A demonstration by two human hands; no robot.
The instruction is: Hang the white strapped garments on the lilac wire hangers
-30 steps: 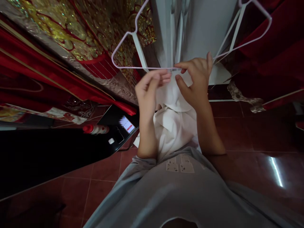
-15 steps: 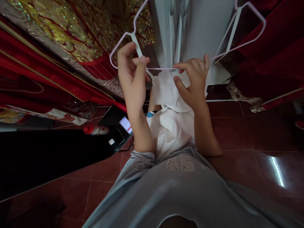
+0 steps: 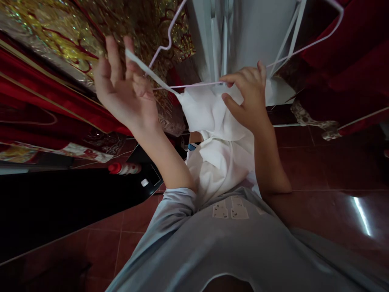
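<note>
A white garment (image 3: 217, 134) hangs in front of me from a thin pale wire hanger (image 3: 194, 85). My left hand (image 3: 121, 87) is raised at the upper left, its fingers curled around a narrow white strap (image 3: 152, 75) that runs taut from the garment's top corner. My right hand (image 3: 247, 99) pinches the garment's top edge together with the hanger's lower bar. The far strap runs up along the hanger's right side (image 3: 285, 36).
Red and gold embroidered curtains (image 3: 60, 48) hang at the left and dark red cloth (image 3: 358, 52) at the right. A black table (image 3: 60, 194) at the left carries a red-capped bottle (image 3: 124, 168). Dark red floor tiles (image 3: 334, 170) lie below, and a white door frame (image 3: 243, 36) stands ahead.
My left hand has moved up and to the left, pulling the white strap out taut from the garment. My right hand has stayed on the hanger bar and cloth.
</note>
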